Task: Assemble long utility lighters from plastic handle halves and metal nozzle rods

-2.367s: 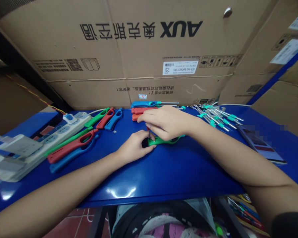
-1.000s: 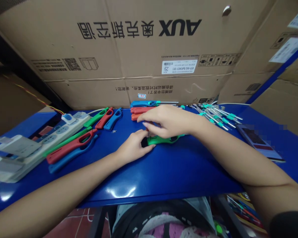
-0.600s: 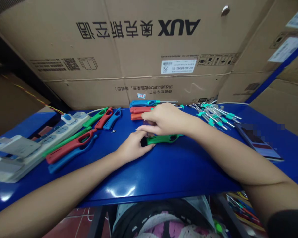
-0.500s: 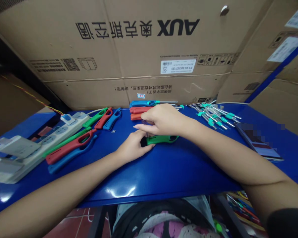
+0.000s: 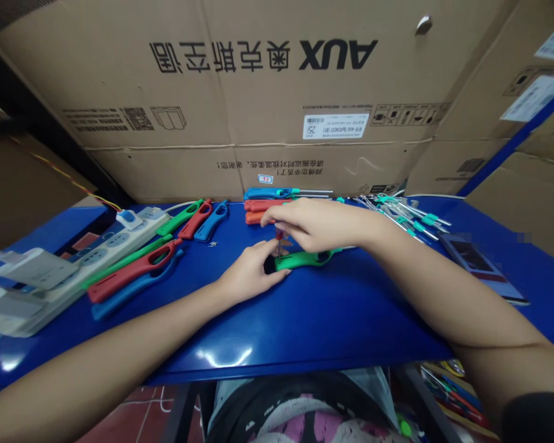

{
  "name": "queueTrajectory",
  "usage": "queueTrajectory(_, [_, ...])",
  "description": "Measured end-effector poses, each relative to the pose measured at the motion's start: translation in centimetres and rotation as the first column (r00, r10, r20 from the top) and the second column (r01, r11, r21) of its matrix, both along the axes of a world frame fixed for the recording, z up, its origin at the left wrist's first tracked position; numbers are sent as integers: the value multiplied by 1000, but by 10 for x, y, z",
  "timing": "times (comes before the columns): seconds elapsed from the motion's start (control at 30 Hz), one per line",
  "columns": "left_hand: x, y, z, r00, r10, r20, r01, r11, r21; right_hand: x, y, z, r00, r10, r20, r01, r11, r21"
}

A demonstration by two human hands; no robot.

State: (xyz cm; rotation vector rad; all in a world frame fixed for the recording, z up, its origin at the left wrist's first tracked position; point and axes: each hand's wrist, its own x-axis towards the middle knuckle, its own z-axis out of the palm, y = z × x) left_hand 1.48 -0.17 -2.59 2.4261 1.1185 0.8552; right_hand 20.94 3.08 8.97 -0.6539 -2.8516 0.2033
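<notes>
A green long-necked lighter (image 5: 302, 259) lies flat on the blue table, its thin metal tip pointing right. My left hand (image 5: 253, 269) grips its left end between thumb and fingers. Above that end, my right hand (image 5: 311, 223) is closed around the handle of a small screwdriver (image 5: 279, 236). The screwdriver stands upright, its shaft reaching down to the lighter's body. Just behind my right hand, red lighters (image 5: 263, 204) and a blue lighter (image 5: 270, 193) lie stacked, partly hidden by the hand.
Left, a white power strip (image 5: 99, 249) with plugs sits beside green, red and blue lighter shells (image 5: 129, 271). Small screws (image 5: 213, 244) lie near the middle. Metal lighter rods with teal parts (image 5: 406, 215) and a phone (image 5: 482, 264) lie right. A cardboard box (image 5: 258, 123) stands behind.
My right hand has shifted slightly right and its fingers have changed position, so the screwdriver shows more clearly. My left hand still holds the green lighter in place. The view has moved slightly.
</notes>
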Motion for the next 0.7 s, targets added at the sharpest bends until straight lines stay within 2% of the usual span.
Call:
queueTrajectory(0.1, [0, 0, 1, 999, -42, 34, 43, 999, -32, 5, 3, 4, 998, -53, 40, 53, 999, -3])
queueTrajectory(0.2, [1, -1, 0, 998, -36, 57, 39, 998, -53, 8, 4, 6, 996, -69, 59, 69, 998, 7])
queueTrajectory(0.37, [2, -1, -1, 998, -17, 68, 21, 997, -69, 8, 4, 8, 985, -152, 81, 143, 985, 100])
queueTrajectory(0.43, [2, -1, -2, 998, -11, 69, 16, 998, -66, 6, 4, 8, 987, -144, 77, 137, 987, 90])
queueTrajectory(0.53, [2, -1, -3, 997, 2, 74, 3, 998, -58, -1, 4, 3, 986, -146, 76, 138, 985, 104])
queueTrajectory(0.7, [1, 0, -6, 997, 34, 65, -30, 998, -57, -18, -1, -10, 960, -279, 22, 262, 925, 273])
